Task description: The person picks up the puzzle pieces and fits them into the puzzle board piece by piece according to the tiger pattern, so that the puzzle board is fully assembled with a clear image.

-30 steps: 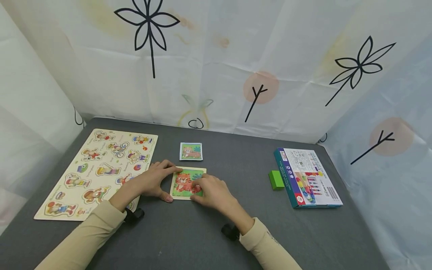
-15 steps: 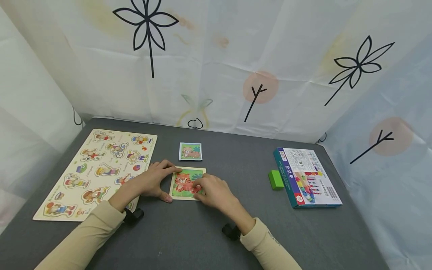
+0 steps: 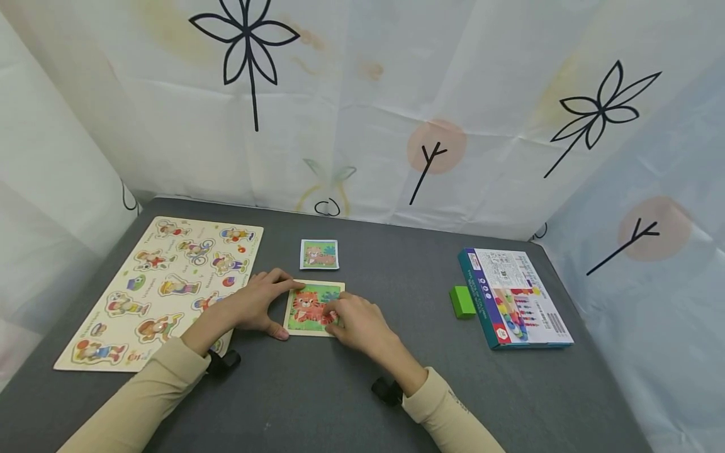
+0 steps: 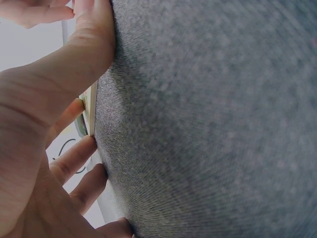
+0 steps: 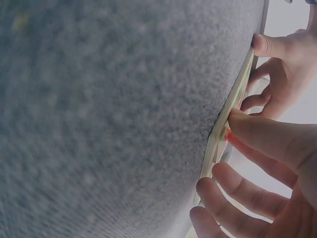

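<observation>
A small square tiger puzzle (image 3: 308, 307) in a pale wooden frame lies flat on the grey table. My left hand (image 3: 260, 302) spans its left side, thumb at the near corner and index finger at the far edge, gripping the frame between them. Over the right part of the picture, my right hand (image 3: 359, 322) has its thumb and index finger close together on a puzzle piece (image 5: 228, 135) with red on it. The right fingers cover much of that piece. The other fingers of the right hand (image 5: 267, 168) lie along the frame's edge in the right wrist view.
Behind the puzzle lies a small picture card (image 3: 320, 255). A large wooden figure board (image 3: 153, 289) is at the left, partly under my left forearm. To the right stand a green block (image 3: 463, 302) and a flat toy box (image 3: 518, 299). White printed cloth hangs around the table.
My right thumb and index finger have shifted slightly on the picture, the thumb drawing back a little from the near edge. The left hand and the frame stay put.
</observation>
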The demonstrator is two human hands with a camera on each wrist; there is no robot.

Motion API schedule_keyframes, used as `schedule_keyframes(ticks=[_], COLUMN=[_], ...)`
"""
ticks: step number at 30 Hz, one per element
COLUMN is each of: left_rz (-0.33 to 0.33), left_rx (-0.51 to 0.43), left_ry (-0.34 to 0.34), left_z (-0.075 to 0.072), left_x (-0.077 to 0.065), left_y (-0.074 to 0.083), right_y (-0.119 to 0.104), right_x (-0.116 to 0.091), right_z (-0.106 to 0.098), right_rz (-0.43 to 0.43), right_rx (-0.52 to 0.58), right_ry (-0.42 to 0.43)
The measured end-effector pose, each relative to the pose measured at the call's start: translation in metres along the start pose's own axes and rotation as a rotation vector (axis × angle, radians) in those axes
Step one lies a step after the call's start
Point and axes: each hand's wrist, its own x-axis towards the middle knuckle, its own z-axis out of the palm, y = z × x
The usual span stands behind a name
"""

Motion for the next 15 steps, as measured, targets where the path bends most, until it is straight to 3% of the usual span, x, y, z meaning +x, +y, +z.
schedule_keyframes(ticks=[15], left_rz=[-0.002], left_rx=[0.008], left_ry=[-0.002], left_z=[-0.0002], left_x=[0.0005], left_y=[0.0005], right_y=[-0.0043], right_x=[0.0012], right_z=[0.0021], right_rz=[0.013], right_rx=[0.012], right_ry=[-0.021])
